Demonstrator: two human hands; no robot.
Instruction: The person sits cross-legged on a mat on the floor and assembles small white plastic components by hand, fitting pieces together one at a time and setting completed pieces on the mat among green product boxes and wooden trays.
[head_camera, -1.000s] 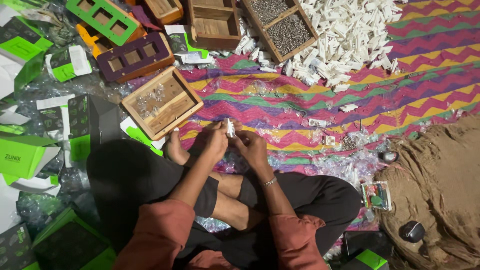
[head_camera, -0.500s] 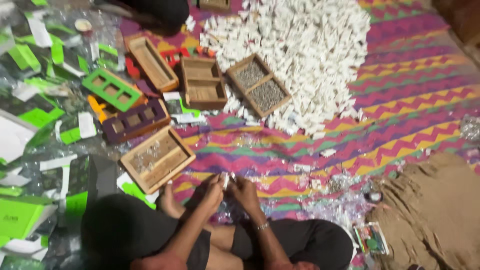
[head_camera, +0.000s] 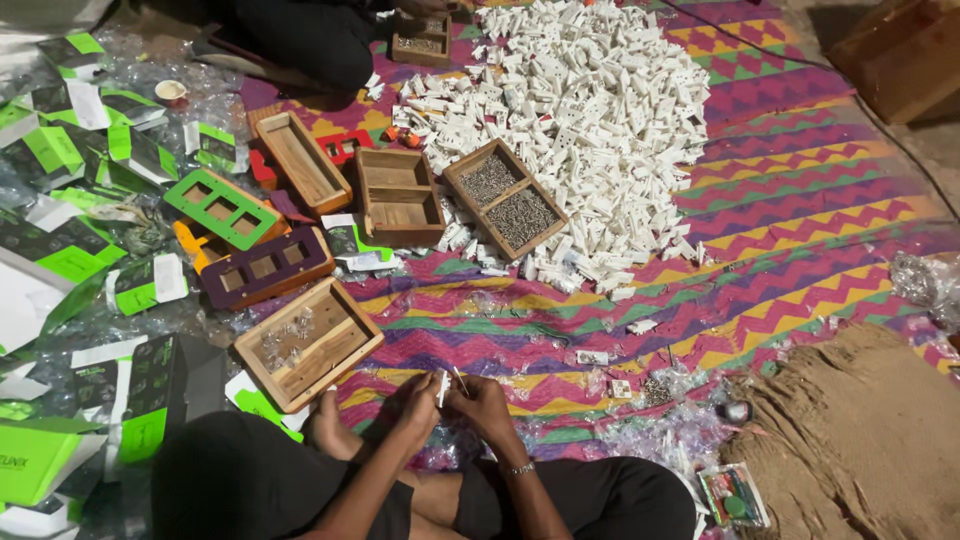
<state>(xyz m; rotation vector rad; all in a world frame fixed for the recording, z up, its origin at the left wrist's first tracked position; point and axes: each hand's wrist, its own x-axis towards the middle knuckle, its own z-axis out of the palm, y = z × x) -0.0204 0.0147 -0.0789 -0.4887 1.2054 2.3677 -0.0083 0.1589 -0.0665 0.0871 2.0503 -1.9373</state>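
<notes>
Both hands are closed on one small white part (head_camera: 443, 385), the left hand (head_camera: 418, 405) gripping it and the right hand (head_camera: 482, 400) poking a thin tool in, so hold it very still.

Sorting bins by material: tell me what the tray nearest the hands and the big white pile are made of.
Tray: seemingly unfinished wood, pale tan with visible grain, matte. White pieces: probably moulded plastic, uniform white with crisp edges and a slight sheen; too small to be sure.
</notes>
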